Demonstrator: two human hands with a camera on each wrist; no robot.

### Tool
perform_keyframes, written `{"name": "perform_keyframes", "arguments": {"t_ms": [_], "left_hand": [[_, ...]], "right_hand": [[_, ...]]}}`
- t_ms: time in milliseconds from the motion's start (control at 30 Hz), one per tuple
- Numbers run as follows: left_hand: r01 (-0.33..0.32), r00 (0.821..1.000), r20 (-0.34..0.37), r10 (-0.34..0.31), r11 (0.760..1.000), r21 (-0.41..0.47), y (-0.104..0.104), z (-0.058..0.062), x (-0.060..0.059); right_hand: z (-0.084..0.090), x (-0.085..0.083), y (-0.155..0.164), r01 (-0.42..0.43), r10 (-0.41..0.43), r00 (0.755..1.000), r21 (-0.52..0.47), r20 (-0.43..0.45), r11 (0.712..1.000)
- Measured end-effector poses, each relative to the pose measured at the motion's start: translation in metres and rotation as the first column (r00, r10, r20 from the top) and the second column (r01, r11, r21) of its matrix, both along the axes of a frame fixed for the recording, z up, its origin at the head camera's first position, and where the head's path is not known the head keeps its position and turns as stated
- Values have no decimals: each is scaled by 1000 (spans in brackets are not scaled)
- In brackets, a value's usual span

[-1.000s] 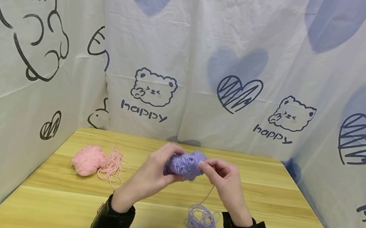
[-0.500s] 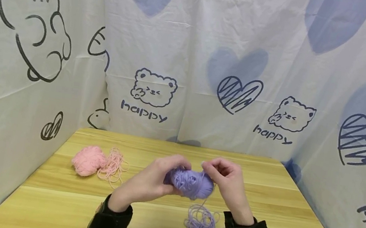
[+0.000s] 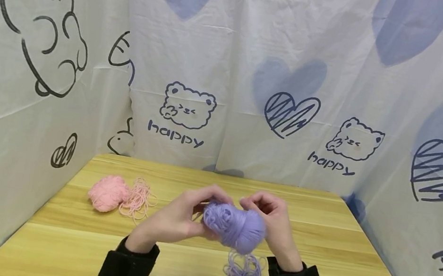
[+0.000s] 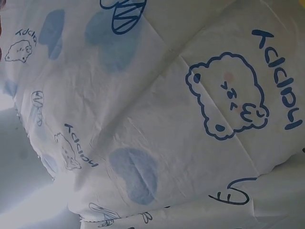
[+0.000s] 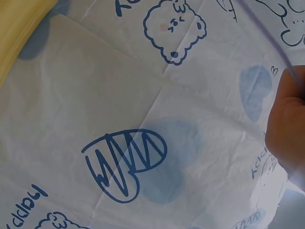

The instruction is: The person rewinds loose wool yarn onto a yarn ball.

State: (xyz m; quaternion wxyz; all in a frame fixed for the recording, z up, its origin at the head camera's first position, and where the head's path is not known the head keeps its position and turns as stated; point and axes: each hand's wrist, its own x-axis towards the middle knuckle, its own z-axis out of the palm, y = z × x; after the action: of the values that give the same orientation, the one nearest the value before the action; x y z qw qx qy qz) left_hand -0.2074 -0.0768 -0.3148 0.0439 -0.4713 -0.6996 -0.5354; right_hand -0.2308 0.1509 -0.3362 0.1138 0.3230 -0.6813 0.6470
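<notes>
Item, left of centre on the wooden table (image 3: 59, 247): pink yarn ball (image 3: 107, 193) with its loose pink strands (image 3: 137, 202) touching on the right, lying apart from the hands. Item, centre frame: left hand (image 3: 175, 217), fingers curled round the purple yarn ball (image 3: 234, 226), holding it up off the table. Item, just right: right hand (image 3: 273, 224), fingers bent behind the ball, apparently pinching a strand; the right wrist view shows a taut thread (image 5: 267, 33). Item, lower centre: loose purple yarn pile (image 3: 246, 273), lying on the table beneath the ball.
</notes>
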Motion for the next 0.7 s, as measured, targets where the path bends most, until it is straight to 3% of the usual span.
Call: {"name": "perform_keyframes", "arguments": {"t_ms": [100,333,533,700], "left_hand": [[1,998,60,-5,998,67,-1,2,1],[-7,995,102,-18,971,240,-3,4,0],[-156,972,219,82,925,346,-4,7,2],[-263,950,262,169,886,381,-4,8,2]], "right_hand": [[-2,-1,-1,-4,4,1000,7,15,1000],[-5,-2,-5,35,-34,999,72,-15,997],[-6,-3,-7,32,-31,999,145,-8,989],[-6,-4,-8,-6,12,999,173,-33,985]]}}
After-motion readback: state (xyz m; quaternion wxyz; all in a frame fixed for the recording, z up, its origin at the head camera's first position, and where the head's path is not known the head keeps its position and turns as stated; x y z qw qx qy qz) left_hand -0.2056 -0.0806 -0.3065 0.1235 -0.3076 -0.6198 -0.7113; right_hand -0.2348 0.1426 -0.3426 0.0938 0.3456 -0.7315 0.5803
